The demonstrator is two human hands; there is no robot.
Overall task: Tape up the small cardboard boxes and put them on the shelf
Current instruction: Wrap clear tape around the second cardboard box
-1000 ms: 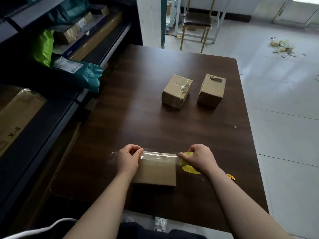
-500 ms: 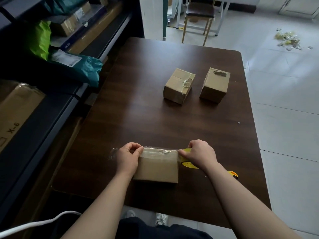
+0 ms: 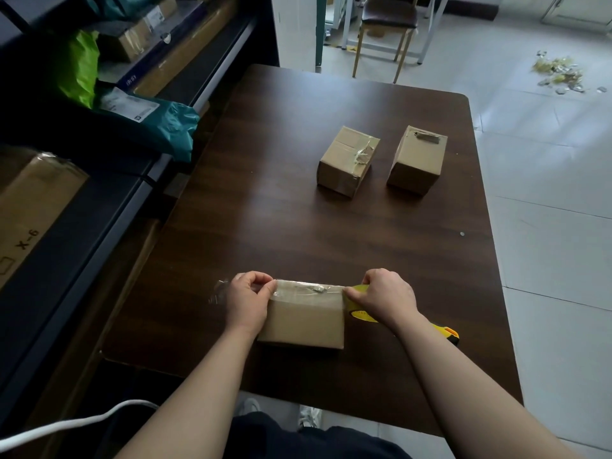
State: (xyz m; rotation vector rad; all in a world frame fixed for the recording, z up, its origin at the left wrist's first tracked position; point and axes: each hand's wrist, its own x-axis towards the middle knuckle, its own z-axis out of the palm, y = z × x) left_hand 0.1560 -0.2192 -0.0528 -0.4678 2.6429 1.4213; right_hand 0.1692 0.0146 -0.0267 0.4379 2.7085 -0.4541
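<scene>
L grip (image 3: 246, 301) pinches tape (image 3: 308, 288) | R grip (image 3: 385, 298) clasps dispenser (image 3: 363, 315) | box (image 3: 304, 323) long axis L-R

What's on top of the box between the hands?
Clear tape runs along the top of the box. The left hand pinches it at the left edge; the right hand holds the yellow tape roll. The hands cover the box's top corners.

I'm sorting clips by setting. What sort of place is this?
Probably a parcel stockroom or mailroom: the shelving holds a teal courier bag and cartons, small cardboard boxes stand on the table, and the right hand grips a yellow tape dispenser.
</scene>
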